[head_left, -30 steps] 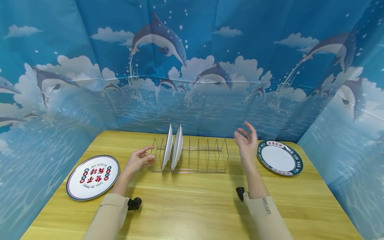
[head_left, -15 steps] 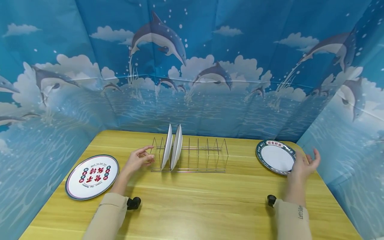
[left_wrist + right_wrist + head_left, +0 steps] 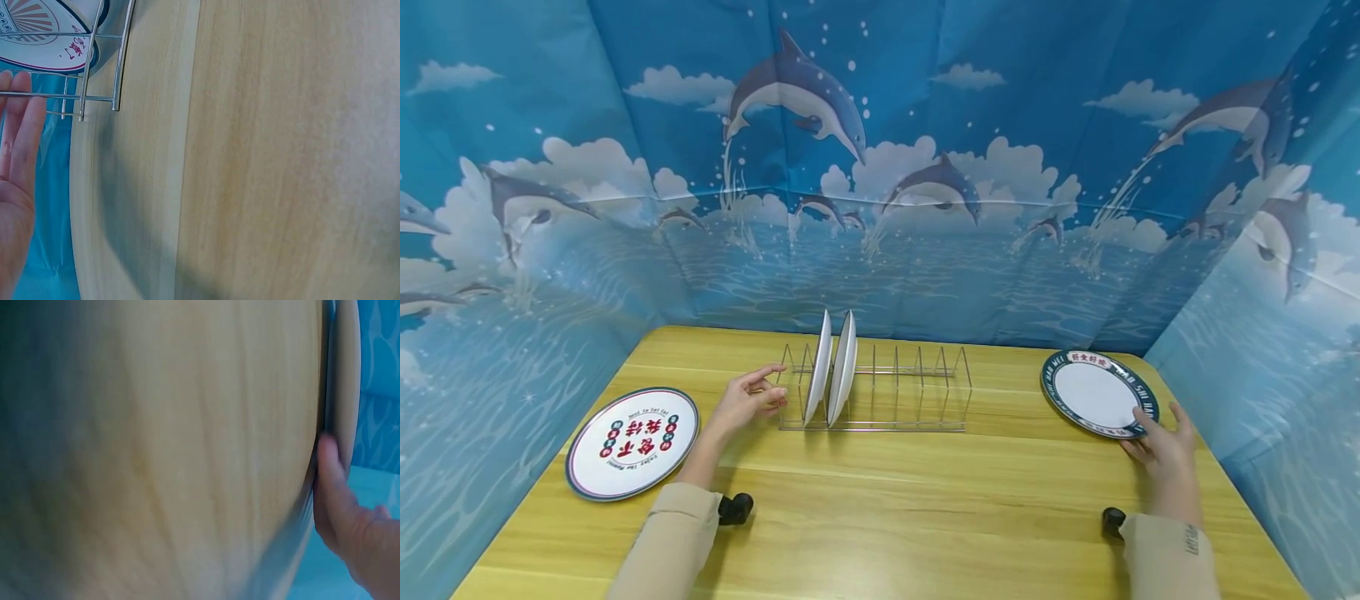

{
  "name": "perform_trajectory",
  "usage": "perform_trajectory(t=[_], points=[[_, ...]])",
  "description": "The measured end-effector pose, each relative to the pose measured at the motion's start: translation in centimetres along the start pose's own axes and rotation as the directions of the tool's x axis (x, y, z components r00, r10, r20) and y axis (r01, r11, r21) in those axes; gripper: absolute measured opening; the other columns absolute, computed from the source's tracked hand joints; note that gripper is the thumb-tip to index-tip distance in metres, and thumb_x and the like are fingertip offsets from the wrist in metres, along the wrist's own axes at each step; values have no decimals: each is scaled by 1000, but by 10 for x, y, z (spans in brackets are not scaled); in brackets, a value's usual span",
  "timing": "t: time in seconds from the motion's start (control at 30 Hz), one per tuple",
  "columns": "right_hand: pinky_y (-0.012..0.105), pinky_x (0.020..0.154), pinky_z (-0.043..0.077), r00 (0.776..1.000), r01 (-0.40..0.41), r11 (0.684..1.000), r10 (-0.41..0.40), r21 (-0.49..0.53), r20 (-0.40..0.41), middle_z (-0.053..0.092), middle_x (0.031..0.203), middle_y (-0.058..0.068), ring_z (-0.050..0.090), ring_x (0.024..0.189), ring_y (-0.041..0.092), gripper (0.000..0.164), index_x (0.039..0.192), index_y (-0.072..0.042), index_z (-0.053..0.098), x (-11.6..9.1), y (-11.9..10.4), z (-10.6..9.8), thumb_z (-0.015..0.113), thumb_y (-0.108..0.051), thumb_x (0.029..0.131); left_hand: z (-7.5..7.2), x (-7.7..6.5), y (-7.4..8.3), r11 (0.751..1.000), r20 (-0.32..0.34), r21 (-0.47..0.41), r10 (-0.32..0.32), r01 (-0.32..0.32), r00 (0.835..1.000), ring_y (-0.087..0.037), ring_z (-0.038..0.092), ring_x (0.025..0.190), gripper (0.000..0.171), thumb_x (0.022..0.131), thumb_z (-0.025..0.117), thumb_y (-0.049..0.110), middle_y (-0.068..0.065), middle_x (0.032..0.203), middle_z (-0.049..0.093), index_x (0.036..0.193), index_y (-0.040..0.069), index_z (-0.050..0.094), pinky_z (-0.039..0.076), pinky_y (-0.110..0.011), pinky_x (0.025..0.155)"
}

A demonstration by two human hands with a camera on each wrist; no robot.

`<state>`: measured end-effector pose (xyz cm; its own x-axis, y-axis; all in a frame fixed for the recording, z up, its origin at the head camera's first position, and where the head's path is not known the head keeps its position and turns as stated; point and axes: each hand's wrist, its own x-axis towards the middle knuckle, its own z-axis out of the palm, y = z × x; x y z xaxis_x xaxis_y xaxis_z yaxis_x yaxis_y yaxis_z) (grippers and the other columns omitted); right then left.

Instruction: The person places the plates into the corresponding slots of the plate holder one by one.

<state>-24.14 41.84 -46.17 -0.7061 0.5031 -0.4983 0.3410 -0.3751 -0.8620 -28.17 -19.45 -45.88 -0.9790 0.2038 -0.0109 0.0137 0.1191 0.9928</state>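
A wire plate rack [image 3: 910, 431] stands toward the back of the table with two white plates upright in its left part, the left one [image 3: 817, 371] and the right one [image 3: 842, 371]. My left hand [image 3: 743, 404] is at the rack's left end. Its fingers look nearly straight beside the end wire in the left wrist view. My right hand [image 3: 1168, 454] is at the near right rim of a white plate with a dark green patterned rim [image 3: 1093, 396], lying flat. One fingertip overlaps that rim, and the thumb is low at its near edge.
Flat at the left of the wooden table [image 3: 880, 517] lies another white plate [image 3: 632, 442] with red lettering and a dark edge. The rack's right slots hold no plates. A blue dolphin-print curtain [image 3: 880, 250] borders the table's back and sides.
My right hand has swung from beside the rack's right end out to the right, then down to the near right rim of the green-rimmed plate. The left hand stays put.
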Motion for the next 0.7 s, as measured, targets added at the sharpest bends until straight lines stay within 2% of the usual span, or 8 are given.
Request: perform_trajectory(t=[0.07, 0.13, 0.2, 0.3, 0.4, 0.5, 0.63, 0.7], points=[[29, 70, 57, 997, -46, 998, 44, 38, 68, -10, 151, -10, 49, 99, 6, 94, 141, -50, -2, 0, 1, -3, 66, -19, 82, 0, 0, 0, 1000, 0, 4, 1, -1, 1000, -14, 66, 77, 53, 86, 63, 9, 0, 76, 62, 134, -1, 42, 53, -45, 80], [29, 70, 57, 991, -90, 992, 81, 86, 110, -6, 151, -12, 53, 88, 4, 96, 141, -49, 0, 0, 1, -5, 66, -11, 82, 1, 0, 1, 1000, -4, 9, 1, -1, 1000, -14, 66, 76, 53, 86, 64, 9, 0, 76, 62, 134, 0, 43, 53, -46, 79], [27, 70, 57, 989, -111, 989, 101, 96, 105, -2, 151, -11, 55, 71, 3, 98, 142, -46, 3, 0, 1, -5, 66, -4, 81, 1, 0, 1, 1000, -6, 14, 3, -2, 1000, -14, 66, 76, 53, 86, 64, 9, 0, 76, 63, 134, 0, 43, 53, -46, 79], [24, 70, 56, 990, -130, 989, 125, 72, 65, 3, 152, -4, 59, 60, 7, 96, 144, -40, 11, 2, 1, -3, 66, 4, 79, 1, 0, 1, 1000, -7, 14, 4, -3, 1000, -14, 66, 76, 54, 86, 64, 10, -1, 76, 63, 134, 0, 43, 53, -46, 80], [21, 70, 56, 990, -139, 990, 138, 17, 38, 1, 153, 1, 59, 58, 7, 93, 144, -36, 17, 2, 2, -1, 66, 6, 78, 1, -1, 1, 1000, -7, 13, 4, -4, 1000, -15, 66, 76, 54, 86, 64, 10, -2, 76, 63, 134, -1, 43, 53, -47, 80], [19, 70, 55, 987, -149, 989, 148, 2, 62, 5, 152, 3, 58, 60, 6, 91, 144, -37, 18, 2, 2, -2, 65, 7, 79, 1, -1, 1, 1000, -10, 16, 2, -2, 1000, -16, 66, 77, 54, 86, 64, 10, -2, 76, 63, 134, -1, 43, 52, -48, 80], [18, 69, 54, 975, -164, 983, 149, 80, 164, 32, 129, 4, 58, 65, 8, 96, 143, -42, 15, 3, 3, -9, 64, 9, 79, 1, -2, 3, 1000, -11, 13, -3, 3, 1000, -20, 66, 79, 54, 86, 64, 10, -1, 76, 63, 134, -1, 42, 51, -50, 81], [18, 69, 54, 966, -166, 979, 137, 121, 219, 30, 130, 0, 58, 69, 8, 99, 142, -44, 13, 3, 5, -12, 65, 10, 78, 1, -2, 3, 1000, -12, 12, -4, 4, 1000, -19, 66, 79, 54, 85, 64, 9, -1, 76, 63, 134, -1, 42, 51, -50, 81]])
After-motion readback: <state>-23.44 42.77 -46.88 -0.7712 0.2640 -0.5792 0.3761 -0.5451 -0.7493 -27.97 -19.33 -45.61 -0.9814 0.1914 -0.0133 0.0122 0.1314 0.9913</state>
